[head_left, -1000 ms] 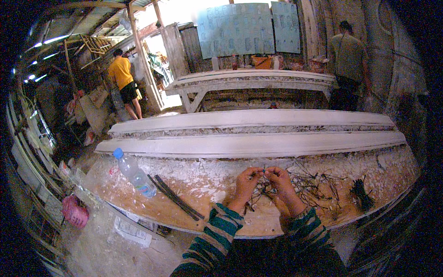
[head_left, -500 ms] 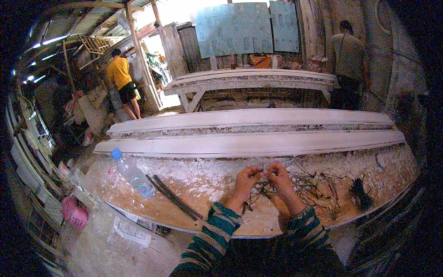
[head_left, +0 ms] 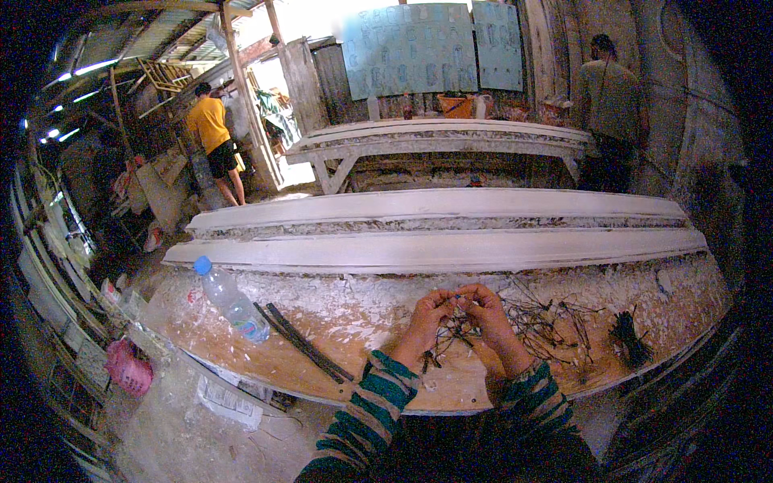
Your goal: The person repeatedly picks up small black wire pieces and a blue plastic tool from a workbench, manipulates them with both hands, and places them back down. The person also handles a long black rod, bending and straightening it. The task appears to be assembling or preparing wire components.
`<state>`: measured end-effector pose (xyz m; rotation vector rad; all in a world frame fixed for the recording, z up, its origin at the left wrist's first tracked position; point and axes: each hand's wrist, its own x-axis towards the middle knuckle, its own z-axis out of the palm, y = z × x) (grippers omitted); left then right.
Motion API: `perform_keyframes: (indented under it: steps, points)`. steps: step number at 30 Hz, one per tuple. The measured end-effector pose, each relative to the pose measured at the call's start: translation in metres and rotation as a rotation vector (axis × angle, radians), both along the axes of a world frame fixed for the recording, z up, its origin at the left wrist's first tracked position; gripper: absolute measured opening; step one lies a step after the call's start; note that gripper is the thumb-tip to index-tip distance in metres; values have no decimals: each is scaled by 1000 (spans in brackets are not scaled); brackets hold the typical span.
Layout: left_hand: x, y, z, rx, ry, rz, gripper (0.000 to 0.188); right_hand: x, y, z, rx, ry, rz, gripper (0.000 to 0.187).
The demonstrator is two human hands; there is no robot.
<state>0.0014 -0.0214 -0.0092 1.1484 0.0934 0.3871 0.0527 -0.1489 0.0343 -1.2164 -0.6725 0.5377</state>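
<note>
My left hand point(head_left: 427, 319) and my right hand point(head_left: 488, 319) meet above the near part of the wooden table point(head_left: 386, 382), fingertips pinched together. Something tiny, with a bluish speck showing, is between them; it is too small to name. Thin dark wire-like strands point(head_left: 555, 322) lie in a loose tangle beside and beneath my hands. Further right is a compact bundle of dark strands point(head_left: 630, 340). Two long dark strips point(head_left: 302, 342) lie side by side to the left of my left forearm.
A clear plastic bottle with a blue cap point(head_left: 229, 302) lies at the table's left. Long white moulded lengths point(head_left: 435, 251) span the table beyond my hands. Behind stands another white-coated table point(head_left: 435, 141). One person in yellow point(head_left: 211, 129) and another in grey point(head_left: 609, 92) stand further off.
Both hands stay in nearly the same place, still pinched together. The right fingers have shifted slightly. The person in grey has moved a little.
</note>
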Motion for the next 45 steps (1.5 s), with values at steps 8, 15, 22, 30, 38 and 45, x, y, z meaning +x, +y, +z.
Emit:
perform_keyframes:
  steps: [8, 15, 22, 30, 38, 45]
  points:
    - [9, 7, -9, 89, 0, 20, 5, 15, 6, -15, -88, -106, -53, 12]
    - [4, 11, -2, 116, 93, 181, 5, -4, 8, -6, -111, -265, -120, 13]
    - [-5, 11, 10, 114, 75, 149, 8, -10, 9, -1, 0, -190, -94, 16]
    - [-6, 6, 13, -32, -23, 51, 14, 4, 6, -8, -120, -385, -290, 19]
    - [-1, 4, 7, 117, 78, 18, 18, -5, 7, -1, 21, -322, -163, 20]
    - [-1, 5, 5, 61, 20, 18, 20, -9, 7, 3, -41, -302, -176, 20]
